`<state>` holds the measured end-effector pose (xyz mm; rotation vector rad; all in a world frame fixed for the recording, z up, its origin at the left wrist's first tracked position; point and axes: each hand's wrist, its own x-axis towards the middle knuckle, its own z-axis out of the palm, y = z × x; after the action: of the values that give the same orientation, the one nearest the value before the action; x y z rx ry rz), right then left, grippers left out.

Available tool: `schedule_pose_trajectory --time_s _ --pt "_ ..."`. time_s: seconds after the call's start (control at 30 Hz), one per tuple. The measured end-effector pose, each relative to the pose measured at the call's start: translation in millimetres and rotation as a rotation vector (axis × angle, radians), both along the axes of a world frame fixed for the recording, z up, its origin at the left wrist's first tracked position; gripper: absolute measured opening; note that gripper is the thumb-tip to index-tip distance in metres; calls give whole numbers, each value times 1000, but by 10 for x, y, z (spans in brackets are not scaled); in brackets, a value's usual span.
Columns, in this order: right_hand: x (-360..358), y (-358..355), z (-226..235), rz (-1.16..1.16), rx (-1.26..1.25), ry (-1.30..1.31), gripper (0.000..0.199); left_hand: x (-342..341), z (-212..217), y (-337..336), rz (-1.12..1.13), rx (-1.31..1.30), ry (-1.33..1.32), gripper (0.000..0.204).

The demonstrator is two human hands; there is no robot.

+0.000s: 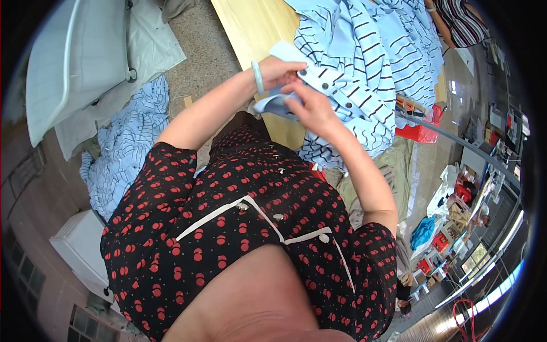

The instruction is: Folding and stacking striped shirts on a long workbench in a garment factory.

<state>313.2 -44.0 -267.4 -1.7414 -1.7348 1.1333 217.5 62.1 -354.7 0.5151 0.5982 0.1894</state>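
A light blue shirt (pixel 356 117) with dark stripes and a row of dark round buttons lies at the table's near edge. My left hand (pixel 280 74), with a pale bangle at the wrist, is closed on its collar end beside the top button. My right hand (pixel 314 109) is closed on the same part, just below and to the right, with thumb and fingertips bent in at the cloth. A plain pale blue flap hangs between the hands. What exactly the fingertips pinch is partly hidden.
More striped shirts (pixel 364 28) are heaped on the wooden table (pixel 250 31). A red bin (pixel 416 134) stands to the right. On the left, striped garments (pixel 128 151) lie piled below a pale wheeled cart (pixel 82 62). Another person in a striped garment (pixel 461 23) is at the upper right.
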Motion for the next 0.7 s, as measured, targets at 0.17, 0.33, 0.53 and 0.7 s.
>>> schedule_pose_trajectory --time_s 0.17,0.33,0.53,0.7 --pt "269 95 -146 -132 112 -54 15 -54 -142 -105 18 -41 -3 21" --pt "291 72 -157 -230 71 -50 16 -70 -26 -126 21 62 -16 22" --pt "280 23 -128 -155 68 -367 14 -92 -34 -168 -34 141 92 23" --pt "338 11 -281 -100 153 -336 14 -85 -17 -130 -170 322 243 27"
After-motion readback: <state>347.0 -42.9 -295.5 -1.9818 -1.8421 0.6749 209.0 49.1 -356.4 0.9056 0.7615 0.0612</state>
